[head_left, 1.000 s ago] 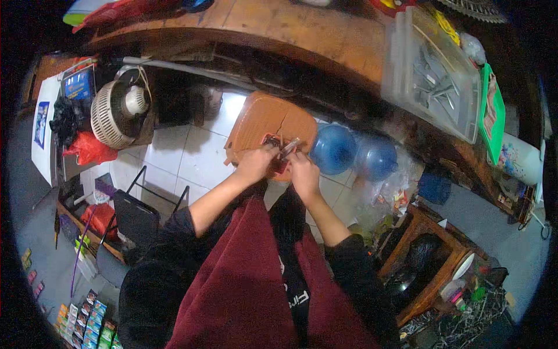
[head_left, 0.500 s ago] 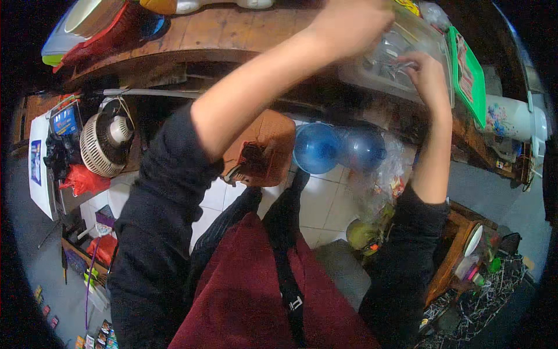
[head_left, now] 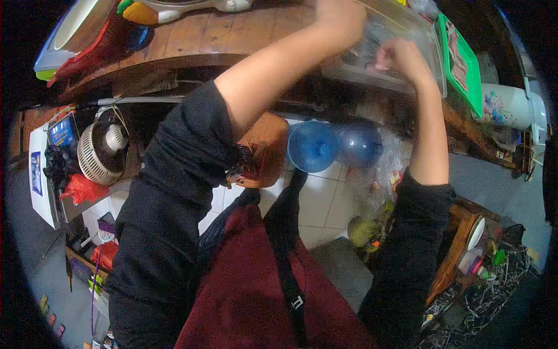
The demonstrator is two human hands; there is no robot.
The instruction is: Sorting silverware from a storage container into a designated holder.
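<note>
We see both arms raised to a clear plastic box on the wooden workbench. The left hand rests against the box's near-left side, fingers curled on its wall. The right hand is bunched at the box's front wall; whether it pinches anything inside we cannot tell. The two hands sit near each other but apart, the box's wall between them. Beside the box, to the right, lies one green-edged tray. Below, on the tiled floor, we count two blue water jugs, one orange-brown stool and one round white fan.
</note>
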